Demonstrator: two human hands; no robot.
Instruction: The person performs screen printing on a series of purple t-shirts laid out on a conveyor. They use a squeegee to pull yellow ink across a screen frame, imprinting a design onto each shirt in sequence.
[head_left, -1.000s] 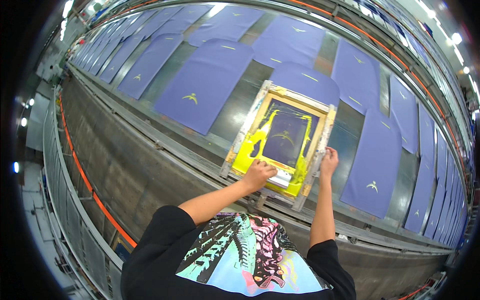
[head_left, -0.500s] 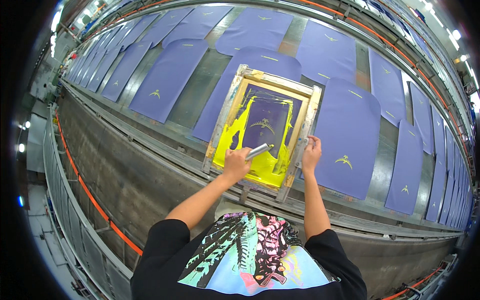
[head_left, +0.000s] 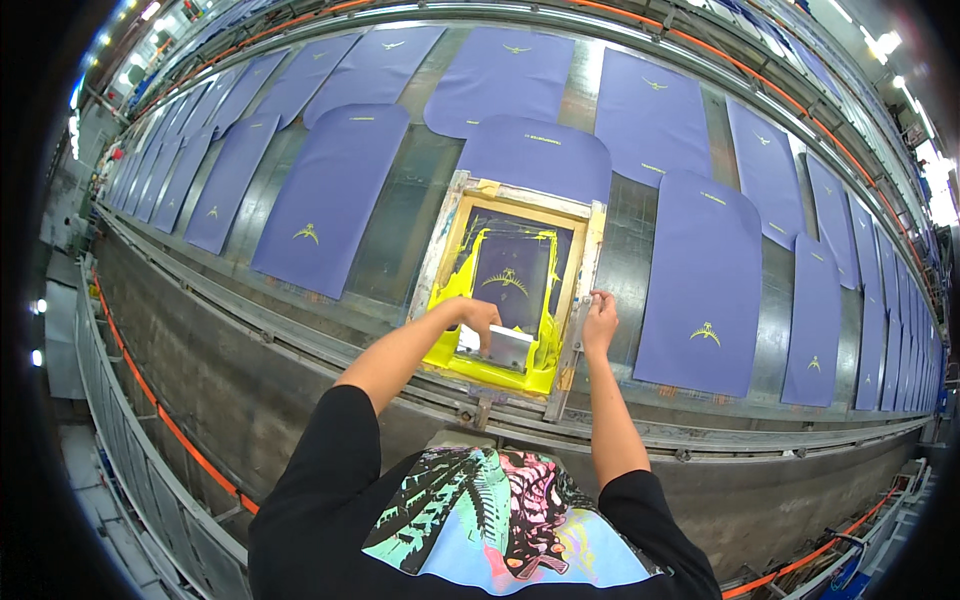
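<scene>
A wooden-edged printing screen (head_left: 592,245) lies over a blue-violet panel (head_left: 540,160), whose far end shows beyond it. Bright yellow ink (head_left: 548,300) is smeared along the mesh's sides and pooled at its near end. A small winged design shows in the middle of the mesh. My left hand (head_left: 480,314) reaches in over the near end, closed on a wide metal-faced squeegee (head_left: 510,348) that stands in the ink. My right hand (head_left: 600,322) is closed at the screen's right rail, fingertips on its edge; their exact hold is partly hidden.
A long metal table (head_left: 375,240) carries two rows of similar panels, such as one (head_left: 700,290) at right and another (head_left: 335,200) at left, with yellow prints. A metal rail (head_left: 700,438) runs along the near edge. An orange pipe (head_left: 165,405) lies at lower left.
The screen has shifted left and now sits squarely over the panel, hiding the panel's left side. My left hand has turned the squeegee down into the ink; my right hand stays at the rail.
</scene>
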